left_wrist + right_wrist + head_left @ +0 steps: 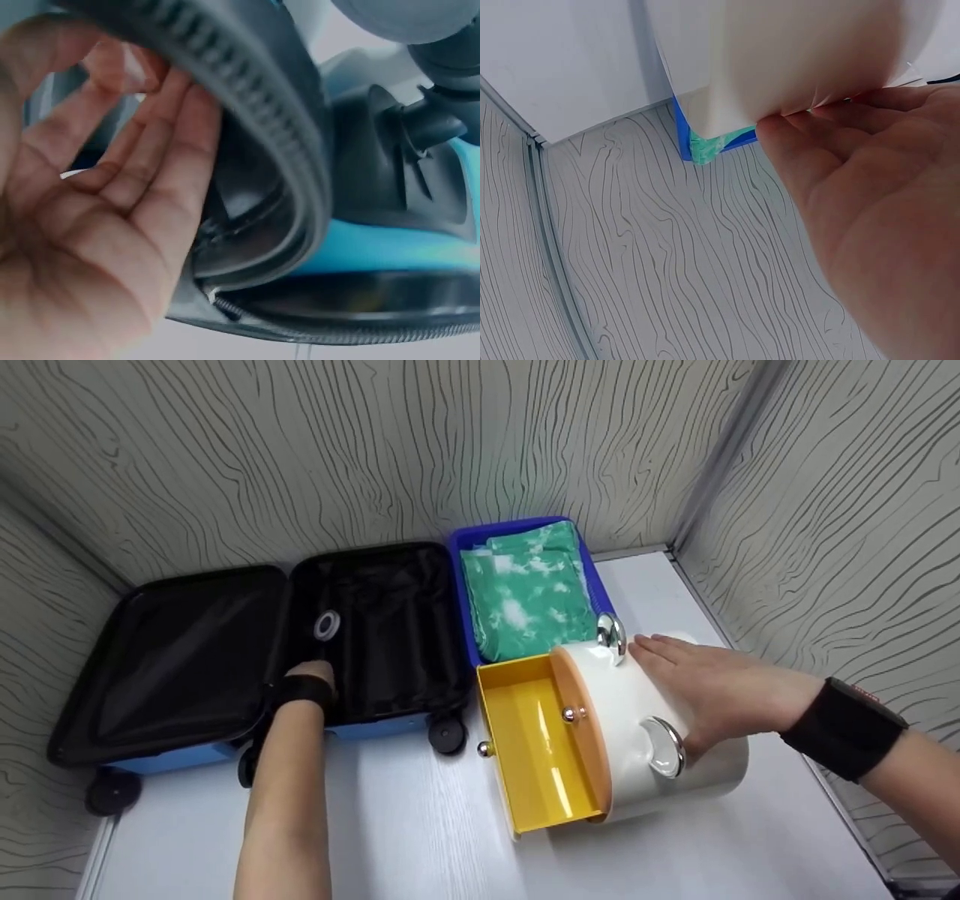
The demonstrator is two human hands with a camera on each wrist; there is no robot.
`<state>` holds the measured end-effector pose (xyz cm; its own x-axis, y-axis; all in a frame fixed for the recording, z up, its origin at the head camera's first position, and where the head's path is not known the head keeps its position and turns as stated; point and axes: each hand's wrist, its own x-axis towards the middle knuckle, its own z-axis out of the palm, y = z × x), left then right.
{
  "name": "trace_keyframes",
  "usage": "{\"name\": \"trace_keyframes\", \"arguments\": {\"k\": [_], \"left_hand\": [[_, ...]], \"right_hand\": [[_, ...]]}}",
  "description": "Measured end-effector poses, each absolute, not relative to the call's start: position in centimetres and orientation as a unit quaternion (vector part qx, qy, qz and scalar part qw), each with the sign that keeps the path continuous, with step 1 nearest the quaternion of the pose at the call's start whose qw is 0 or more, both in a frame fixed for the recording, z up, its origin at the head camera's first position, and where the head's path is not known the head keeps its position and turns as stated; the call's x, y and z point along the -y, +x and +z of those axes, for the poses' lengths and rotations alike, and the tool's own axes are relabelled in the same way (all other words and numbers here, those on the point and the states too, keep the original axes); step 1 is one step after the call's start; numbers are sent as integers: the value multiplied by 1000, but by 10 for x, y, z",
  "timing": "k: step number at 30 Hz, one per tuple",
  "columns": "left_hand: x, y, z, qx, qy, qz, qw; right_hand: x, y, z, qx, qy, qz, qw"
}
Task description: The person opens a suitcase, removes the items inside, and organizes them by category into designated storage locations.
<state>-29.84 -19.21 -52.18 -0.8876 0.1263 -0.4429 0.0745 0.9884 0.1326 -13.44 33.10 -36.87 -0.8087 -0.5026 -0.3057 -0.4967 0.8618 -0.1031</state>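
My left hand (313, 671) reaches down into an opened blue suitcase (375, 649) with black lining. A small grey-white ring-shaped thing (327, 625) lies just beyond its fingers in the head view. In the left wrist view the fingers and thumb (52, 49) bend towards each other beside the suitcase's zipped rim (270, 112); I cannot tell whether anything is pinched there. My right hand (720, 686) rests with straight fingers on a rounded white drawer box (637, 697). That box has two chrome-faced lugs, and its yellow drawer (536, 742) stands pulled out, the inside bare.
Behind the drawer box, a blue basket (469, 622) holds folded green-and-white cloth (525, 592). The suitcase's other half (187, 660) lies flat at the left, black wheels (448, 734) towards me. Wood-patterned walls (337, 450) enclose the white table (397, 825) at the back and sides.
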Motion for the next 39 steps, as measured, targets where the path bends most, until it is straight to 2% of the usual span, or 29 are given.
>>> {"name": "trace_keyframes", "arguments": {"k": [4, 8, 13, 17, 23, 28, 35, 39], "left_hand": [[184, -306, -516, -974, 62, 101, 195], [153, -301, -494, -973, 123, 163, 104], [93, -278, -464, -953, 230, 196, -6], [47, -252, -443, -927, 313, 202, -39], [5, -212, -430, -886, 427, 180, -25], [-20, -190, -441, -867, 488, 102, 2], [-51, -179, -466, -855, 517, 14, 48], [-61, -179, -474, -856, 515, -6, 55]], "right_hand": [[-332, -134, -369, -951, -267, -8, 156], [-331, -134, -370, -951, -266, -8, 155], [-333, -135, -371, -952, -260, -11, 162], [-334, -135, -371, -952, -258, -11, 164], [-332, -136, -370, -952, -259, -12, 164], [-333, -136, -369, -951, -263, -12, 162], [-335, -135, -370, -950, -266, -18, 160], [-334, -135, -371, -950, -268, -26, 160]]}}
